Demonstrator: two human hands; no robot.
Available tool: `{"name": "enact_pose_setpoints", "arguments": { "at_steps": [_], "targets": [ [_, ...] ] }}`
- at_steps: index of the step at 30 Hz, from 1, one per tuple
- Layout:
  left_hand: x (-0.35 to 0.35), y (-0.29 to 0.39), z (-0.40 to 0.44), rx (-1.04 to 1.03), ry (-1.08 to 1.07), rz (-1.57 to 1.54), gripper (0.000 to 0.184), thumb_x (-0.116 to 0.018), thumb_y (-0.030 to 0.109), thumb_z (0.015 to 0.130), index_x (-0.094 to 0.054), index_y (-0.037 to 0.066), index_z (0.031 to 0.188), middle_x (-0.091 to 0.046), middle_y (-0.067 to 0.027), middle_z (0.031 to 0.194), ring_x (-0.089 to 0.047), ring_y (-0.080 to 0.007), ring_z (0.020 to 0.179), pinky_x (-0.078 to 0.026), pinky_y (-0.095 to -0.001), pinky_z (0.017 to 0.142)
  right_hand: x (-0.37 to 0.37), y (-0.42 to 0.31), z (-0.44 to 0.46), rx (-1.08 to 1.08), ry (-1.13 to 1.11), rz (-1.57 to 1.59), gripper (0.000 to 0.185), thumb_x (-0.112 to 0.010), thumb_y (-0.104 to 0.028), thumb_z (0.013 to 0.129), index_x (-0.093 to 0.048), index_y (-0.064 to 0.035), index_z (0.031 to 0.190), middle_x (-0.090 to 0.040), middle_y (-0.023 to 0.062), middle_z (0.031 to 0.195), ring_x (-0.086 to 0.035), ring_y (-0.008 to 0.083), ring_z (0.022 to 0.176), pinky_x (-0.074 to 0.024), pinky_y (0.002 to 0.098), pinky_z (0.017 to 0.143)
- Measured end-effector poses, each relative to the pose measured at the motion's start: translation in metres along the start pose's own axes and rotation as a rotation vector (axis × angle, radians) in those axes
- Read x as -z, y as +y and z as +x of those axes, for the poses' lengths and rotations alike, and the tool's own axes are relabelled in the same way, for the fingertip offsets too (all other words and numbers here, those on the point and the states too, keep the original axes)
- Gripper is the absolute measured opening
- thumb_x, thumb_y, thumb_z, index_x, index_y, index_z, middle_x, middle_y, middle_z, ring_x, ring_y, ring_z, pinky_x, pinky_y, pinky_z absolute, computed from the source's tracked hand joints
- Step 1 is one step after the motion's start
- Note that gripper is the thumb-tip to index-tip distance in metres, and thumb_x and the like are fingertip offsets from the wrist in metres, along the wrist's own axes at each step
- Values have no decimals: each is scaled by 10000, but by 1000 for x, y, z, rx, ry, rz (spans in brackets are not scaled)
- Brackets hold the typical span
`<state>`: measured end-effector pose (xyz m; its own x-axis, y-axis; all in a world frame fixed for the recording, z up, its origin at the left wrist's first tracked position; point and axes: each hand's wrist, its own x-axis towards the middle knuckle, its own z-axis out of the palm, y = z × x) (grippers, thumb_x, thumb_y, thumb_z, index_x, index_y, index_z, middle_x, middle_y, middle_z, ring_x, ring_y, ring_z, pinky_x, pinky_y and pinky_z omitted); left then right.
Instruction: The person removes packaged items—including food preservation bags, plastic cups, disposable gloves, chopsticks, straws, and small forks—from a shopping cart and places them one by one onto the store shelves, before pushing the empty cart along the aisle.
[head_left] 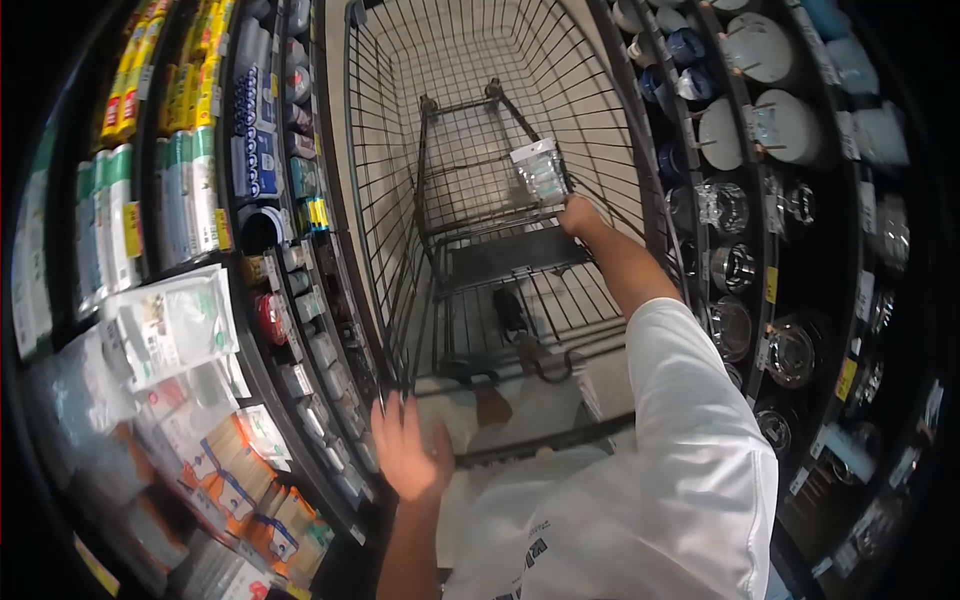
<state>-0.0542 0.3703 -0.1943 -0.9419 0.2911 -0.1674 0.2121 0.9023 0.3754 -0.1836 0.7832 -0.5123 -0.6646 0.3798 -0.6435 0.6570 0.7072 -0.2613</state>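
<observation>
A wire shopping cart [520, 262] stands in front of me between two shelf rows. My right hand [578, 214] reaches into it, closed at the lower edge of a small clear packet with a white header [540, 172], near the cart's inner wire frame. My left hand [410, 450] is beside the cart's near left corner, fingers spread, holding nothing. Whether it touches the cart is unclear.
Shelves on the left hold yellow boxes [182, 95], wrapped packs [187, 190] and hanging plastic packets [172, 325]. On the right, shelves hold white plates [787, 125] and glass bowls [792, 352]. The cart's handle bar [560, 440] crosses close to my body.
</observation>
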Motion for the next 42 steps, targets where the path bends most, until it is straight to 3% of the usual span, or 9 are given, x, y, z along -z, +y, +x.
{"name": "enact_pose_setpoints", "arguments": {
  "at_steps": [4, 10, 20, 21, 24, 29, 38, 40, 42],
  "targets": [
    [-12, -11, 1, -43, 2, 54, 525, -667, 139, 751, -560, -6, 1244, -525, -259, 1297, -460, -508, 1191, -399, -549, 1003, -39, -1, 49, -72, 75, 9, 657, -658, -261, 816, -399, 25, 1348, -514, 294, 1275, -530, 427, 1189, -448, 461, 1007],
    [-8, -6, 4, 30, -118, 84, 460, -609, 161, 800, -526, -54, 1198, -481, -285, 1326, -458, -494, 1163, -363, -585, 973, -61, -23, 102, -189, 227, -51, 762, -687, -345, 839, -308, 4, 1401, -483, 279, 1292, -526, 417, 1174, -457, 470, 987],
    [-9, -3, 7, 39, -103, 89, 442, -610, 171, 808, -528, -45, 1185, -497, -283, 1301, -476, -480, 1133, -384, -564, 949, -64, -53, 94, -313, 160, 242, 610, -828, -379, 688, -608, -34, 1140, -665, 193, 1119, -626, 314, 1092, -499, 403, 931],
    [-8, -1, 9, 55, -110, 85, 447, -618, 161, 795, -532, -37, 1187, -501, -279, 1298, -479, -479, 1126, -386, -558, 949, -75, -47, 99, -257, 259, 228, 505, -842, -374, 673, -681, -47, 1022, -705, 151, 1028, -670, 304, 985, -509, 413, 896],
    [-8, -1, 8, 61, -84, 69, 461, -630, 131, 765, -542, -17, 1192, -514, -265, 1287, -484, -478, 1111, -394, -549, 943, -53, -68, 74, -165, 199, 508, 563, -839, -324, 680, -629, -35, 1114, -686, 197, 1053, -659, 331, 999, -505, 385, 887],
    [-5, 6, 12, 60, 1, 41, 490, -647, 95, 716, -579, -9, 1190, -544, -224, 1263, -510, -443, 1103, -434, -493, 951, 1, -118, 11, 297, 179, 1130, 419, -802, -199, 788, -613, 42, 1074, -687, 130, 1011, -655, 160, 873, -541, 306, 731],
    [2, 6, 1, -89, 375, -183, 410, -661, 91, 785, -599, 26, 1186, -558, -189, 1259, -462, -432, 1223, -389, -504, 1008, 156, -207, -252, 685, -162, 1023, 286, -639, -265, 954, -638, -11, 1083, -672, 20, 957, -596, 78, 870, -504, 269, 770],
    [41, 12, -6, -108, 464, -218, 401, -661, 81, 834, -567, 16, 1219, -576, -147, 1248, -582, -328, 1103, -473, -432, 915, 160, -216, -308, 770, -223, 988, 284, -623, -272, 965, -638, -14, 1084, -662, 4, 946, -580, 65, 867, -494, 262, 767],
    [92, 17, -24, 194, 183, -1082, 414, -591, 12, 869, -522, 13, 1278, -579, -137, 1246, -623, -163, 881, -516, -290, 740, 163, -231, -372, 873, -395, 1087, 261, -607, -252, 976, -637, -16, 1086, -647, -16, 928, -558, 52, 866, -482, 255, 764]
  ]
}}
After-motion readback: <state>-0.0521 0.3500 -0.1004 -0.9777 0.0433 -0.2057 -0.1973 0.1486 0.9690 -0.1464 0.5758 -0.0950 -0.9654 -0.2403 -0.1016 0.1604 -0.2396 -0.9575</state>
